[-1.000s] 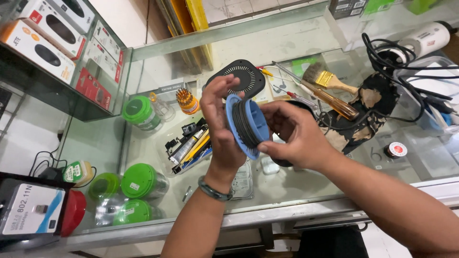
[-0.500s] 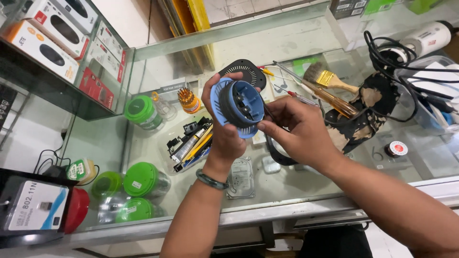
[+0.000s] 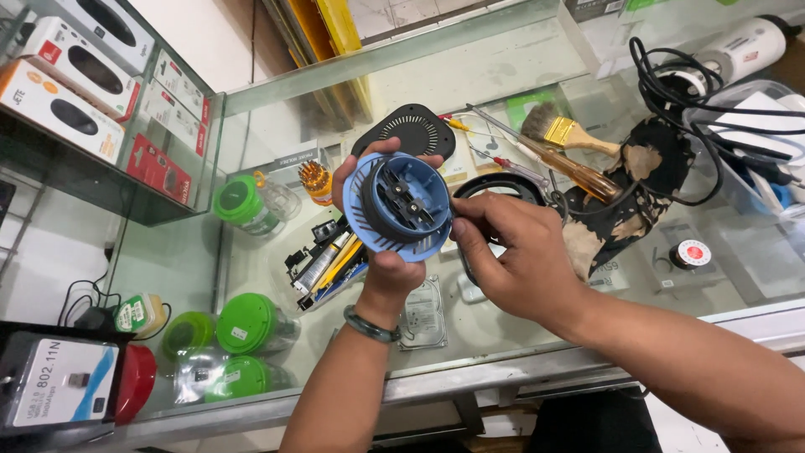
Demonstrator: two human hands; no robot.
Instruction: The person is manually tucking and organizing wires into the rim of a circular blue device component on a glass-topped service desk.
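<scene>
1. Cradling a round blue plastic fan housing with a dark grey bladed hub [image 3: 398,207], the left hand [image 3: 379,252] is closed round its rim, above the glass counter [image 3: 503,327].
2. The housing's right edge is pinched by the right hand [image 3: 516,252], thumb and fingers closed on it.
3. A black vented plastic cover [image 3: 417,132] is seen just behind the housing.
4. A yellow-ferruled paintbrush [image 3: 570,134] is seen farther right.

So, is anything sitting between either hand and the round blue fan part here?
Nothing visible. The left hand already holds the round blue fan part from behind and below, and the right hand has its fingertips at the part's right rim. The part is held up above the glass counter.
</scene>
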